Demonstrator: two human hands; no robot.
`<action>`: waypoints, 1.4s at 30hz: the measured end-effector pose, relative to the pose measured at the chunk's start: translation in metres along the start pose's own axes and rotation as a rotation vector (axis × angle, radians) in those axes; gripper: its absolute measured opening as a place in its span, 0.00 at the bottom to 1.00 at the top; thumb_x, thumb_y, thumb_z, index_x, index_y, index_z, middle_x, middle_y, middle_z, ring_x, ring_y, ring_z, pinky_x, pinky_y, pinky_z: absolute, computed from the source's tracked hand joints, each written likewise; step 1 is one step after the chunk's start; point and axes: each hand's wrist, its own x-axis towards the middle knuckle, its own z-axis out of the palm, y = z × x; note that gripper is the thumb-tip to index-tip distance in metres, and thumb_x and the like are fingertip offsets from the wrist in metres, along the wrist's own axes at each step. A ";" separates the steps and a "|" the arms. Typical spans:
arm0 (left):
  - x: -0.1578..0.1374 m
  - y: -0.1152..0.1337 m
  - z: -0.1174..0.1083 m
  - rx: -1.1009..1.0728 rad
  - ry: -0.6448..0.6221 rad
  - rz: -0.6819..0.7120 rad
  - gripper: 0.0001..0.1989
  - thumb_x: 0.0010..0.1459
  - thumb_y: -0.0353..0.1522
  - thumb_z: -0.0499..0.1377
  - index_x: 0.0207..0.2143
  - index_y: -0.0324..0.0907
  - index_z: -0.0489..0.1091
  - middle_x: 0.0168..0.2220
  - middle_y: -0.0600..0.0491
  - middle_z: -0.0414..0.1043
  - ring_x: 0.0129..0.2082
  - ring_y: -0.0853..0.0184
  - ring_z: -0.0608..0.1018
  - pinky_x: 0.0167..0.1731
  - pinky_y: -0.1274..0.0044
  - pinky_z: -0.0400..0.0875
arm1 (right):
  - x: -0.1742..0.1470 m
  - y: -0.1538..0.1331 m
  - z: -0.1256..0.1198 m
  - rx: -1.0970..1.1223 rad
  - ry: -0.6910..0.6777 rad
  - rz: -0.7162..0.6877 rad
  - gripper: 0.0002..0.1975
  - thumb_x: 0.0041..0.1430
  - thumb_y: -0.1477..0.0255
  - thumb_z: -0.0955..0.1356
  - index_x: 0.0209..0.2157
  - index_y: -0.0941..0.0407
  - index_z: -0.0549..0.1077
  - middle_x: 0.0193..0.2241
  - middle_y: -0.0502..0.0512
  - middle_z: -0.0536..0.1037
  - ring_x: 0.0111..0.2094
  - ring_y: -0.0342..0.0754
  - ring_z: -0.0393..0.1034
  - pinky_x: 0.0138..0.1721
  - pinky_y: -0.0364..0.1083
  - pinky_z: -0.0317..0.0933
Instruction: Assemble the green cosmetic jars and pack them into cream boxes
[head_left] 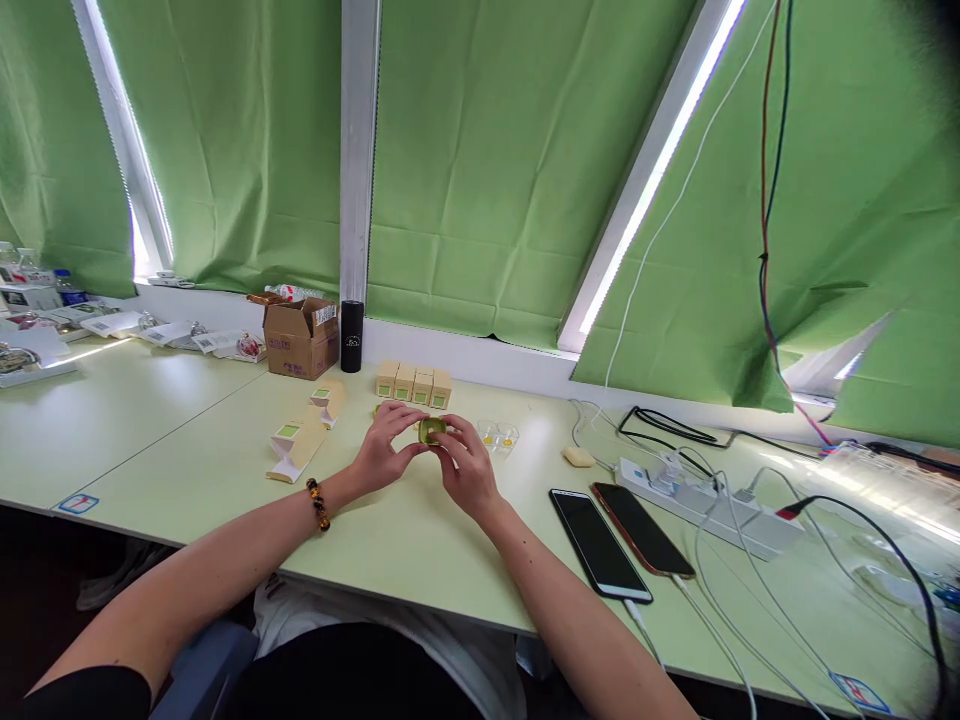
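A small green container (433, 430), its hollow side facing me, is held up above the table between both hands. My left hand (388, 447) pinches its left side between thumb and fingertips; a bead bracelet is on that wrist. My right hand (466, 465) grips the right side, with fingertips at the rim. What lies inside is too small to make out. Just behind the hands stands a row of several small kraft boxes (414, 384) with green labels. To the right of my fingers is a clear plastic tray (499, 437) with small yellow pieces in it.
Unfolded kraft packaging (302, 436) lies to the left. An opened cardboard box (301, 338) and a black cylinder (352, 337) stand at the back. Two phones, one white-edged (600, 545) and one orange-edged (643, 530), lie right, near a power strip (709, 505) and tangled cables.
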 end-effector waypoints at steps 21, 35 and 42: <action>-0.001 0.000 0.001 0.016 0.010 0.026 0.21 0.62 0.34 0.65 0.57 0.47 0.73 0.50 0.46 0.78 0.51 0.56 0.74 0.52 0.60 0.70 | 0.001 -0.003 -0.002 -0.015 0.008 -0.013 0.17 0.69 0.77 0.63 0.56 0.50 0.72 0.54 0.65 0.71 0.57 0.57 0.71 0.51 0.59 0.76; -0.001 -0.004 0.004 -0.078 0.030 -0.178 0.15 0.64 0.39 0.64 0.51 0.46 0.77 0.43 0.46 0.79 0.45 0.59 0.76 0.47 0.65 0.73 | -0.002 -0.001 0.000 0.058 -0.005 0.054 0.28 0.70 0.72 0.65 0.68 0.48 0.58 0.57 0.63 0.74 0.56 0.57 0.73 0.56 0.60 0.73; 0.004 -0.003 0.005 -0.082 -0.041 -0.445 0.22 0.65 0.49 0.57 0.34 0.41 0.78 0.32 0.48 0.80 0.34 0.64 0.77 0.35 0.74 0.71 | -0.007 0.004 0.002 0.088 -0.087 0.130 0.30 0.71 0.72 0.65 0.70 0.46 0.54 0.54 0.61 0.77 0.48 0.54 0.78 0.51 0.57 0.74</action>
